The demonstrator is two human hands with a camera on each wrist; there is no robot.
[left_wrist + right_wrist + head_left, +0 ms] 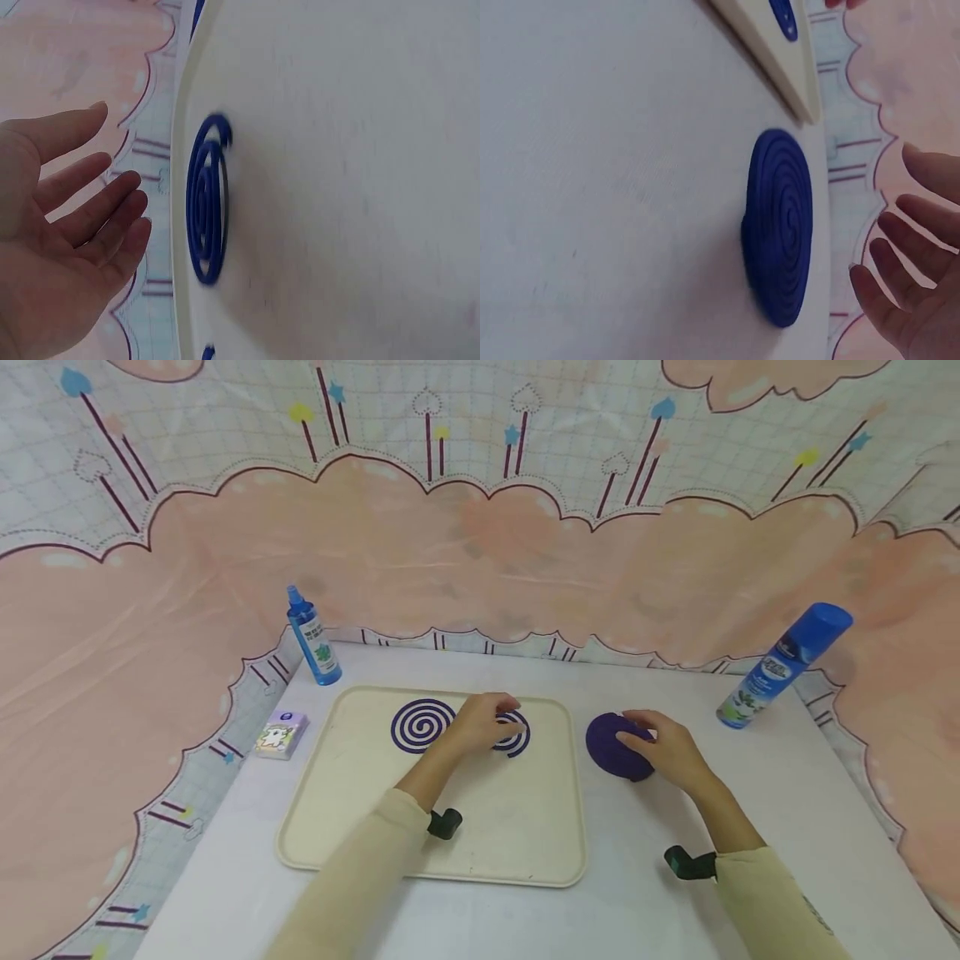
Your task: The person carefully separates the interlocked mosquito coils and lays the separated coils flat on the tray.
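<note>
Two blue mosquito coils lie apart near the far edge of a cream tray (517, 835). The left coil (422, 727) is in full view from the head. My left hand (476, 727) hovers over the right coil (517, 745) and hides part of it; in the left wrist view that hand (67, 247) has loose fingers and an empty palm beside a coil (214, 259). Right of the tray, on the table, sits a thick stack of coils (611, 747). My right hand (667, 750) is beside the stack, its relaxed fingers holding nothing in the right wrist view.
A blue spray bottle (315, 645) stands behind the tray's left corner, with a small printed pack (281, 735) in front of it. At the right stands a blue aerosol can (780, 668). Printed cloth (420, 552) hangs behind the white table (645, 927).
</note>
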